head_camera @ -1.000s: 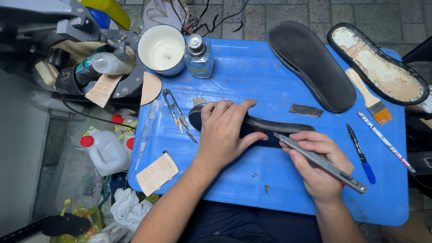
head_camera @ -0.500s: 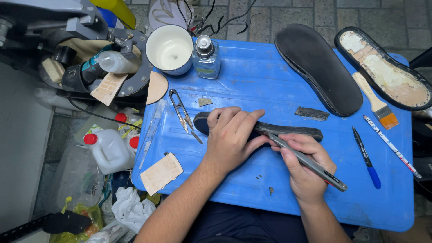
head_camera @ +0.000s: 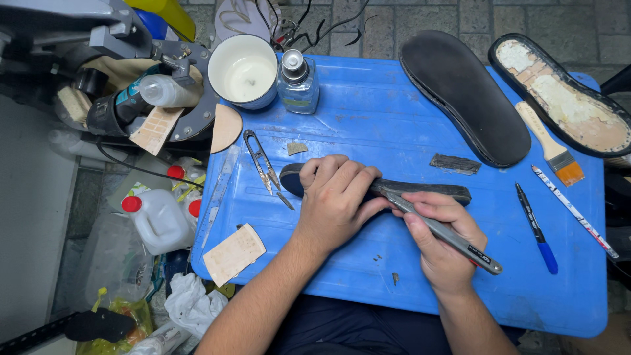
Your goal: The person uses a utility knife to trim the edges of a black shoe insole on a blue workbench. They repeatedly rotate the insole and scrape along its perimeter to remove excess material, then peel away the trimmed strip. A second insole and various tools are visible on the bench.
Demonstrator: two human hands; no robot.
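Observation:
A dark shoe sole lies flat on the blue plastic table. My left hand presses down on its left part, fingers spread over it. My right hand grips a grey metal knife, whose tip touches the sole's near edge right beside my left fingertips. The knife handle sticks out toward the lower right.
On the table: thread snips, a white cup, a glass bottle, two larger soles, a brush, a blue pen, a small dark strip, and sandpaper. Jugs stand on the floor at the left.
My right hand has drawn the knife a little leftward along the sole's edge, closer to my left fingers. The view has shifted slightly. My left hand stays on the sole.

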